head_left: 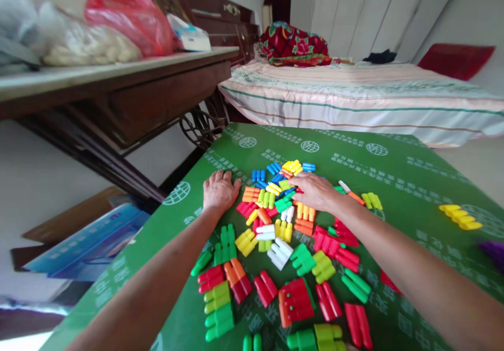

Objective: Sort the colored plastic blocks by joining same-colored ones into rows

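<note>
Several plastic building blocks (275,235) in red, green, yellow, orange, blue and white lie scattered on a green printed mat (394,172). My left hand (219,191) rests flat on the mat at the left edge of the pile, fingers stretched out, next to an orange block (251,194). My right hand (315,191) lies palm down on the blocks in the far middle of the pile, fingers extended toward blue and yellow pieces (292,168). Neither hand visibly grips anything.
A yellow block (460,217) lies apart at the right, near a purple piece (494,251). A dark wooden table (118,88) with plastic bags stands at the left. A bed (354,93) with striped sheet is behind the mat.
</note>
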`<state>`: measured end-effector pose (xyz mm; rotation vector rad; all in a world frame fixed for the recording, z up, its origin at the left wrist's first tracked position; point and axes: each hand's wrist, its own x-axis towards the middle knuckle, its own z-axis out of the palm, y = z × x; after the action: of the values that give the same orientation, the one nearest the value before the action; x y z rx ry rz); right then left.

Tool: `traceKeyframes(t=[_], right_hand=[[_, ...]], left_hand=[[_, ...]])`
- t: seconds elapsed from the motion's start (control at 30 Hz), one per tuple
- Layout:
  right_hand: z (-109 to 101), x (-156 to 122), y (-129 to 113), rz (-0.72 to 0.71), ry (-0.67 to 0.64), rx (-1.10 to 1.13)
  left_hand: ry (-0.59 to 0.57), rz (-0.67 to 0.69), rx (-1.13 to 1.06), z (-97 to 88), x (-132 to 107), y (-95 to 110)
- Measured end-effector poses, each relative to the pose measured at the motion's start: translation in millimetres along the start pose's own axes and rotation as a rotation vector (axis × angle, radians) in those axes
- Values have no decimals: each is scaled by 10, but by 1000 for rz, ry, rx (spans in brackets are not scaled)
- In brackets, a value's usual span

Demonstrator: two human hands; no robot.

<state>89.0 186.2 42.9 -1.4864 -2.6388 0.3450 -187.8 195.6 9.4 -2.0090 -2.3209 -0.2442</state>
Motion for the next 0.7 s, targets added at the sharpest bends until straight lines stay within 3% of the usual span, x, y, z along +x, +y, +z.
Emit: traceKeyframes(t=[0.17,0.33,0.53,0.7], right_hand=[[0,-294,0,-33,-45,-67],[-65,-463,-357,-35,14,-146],[24,-239,-1093,-277,20,-16],[151,-7,-1420,-203,-50,-126]], left_hand=[[6,4,-12,23,-22,4],[11,5,-23,20,-42,11],[22,8,-30,25,-56,16],[17,1,-35,17,-56,17]])
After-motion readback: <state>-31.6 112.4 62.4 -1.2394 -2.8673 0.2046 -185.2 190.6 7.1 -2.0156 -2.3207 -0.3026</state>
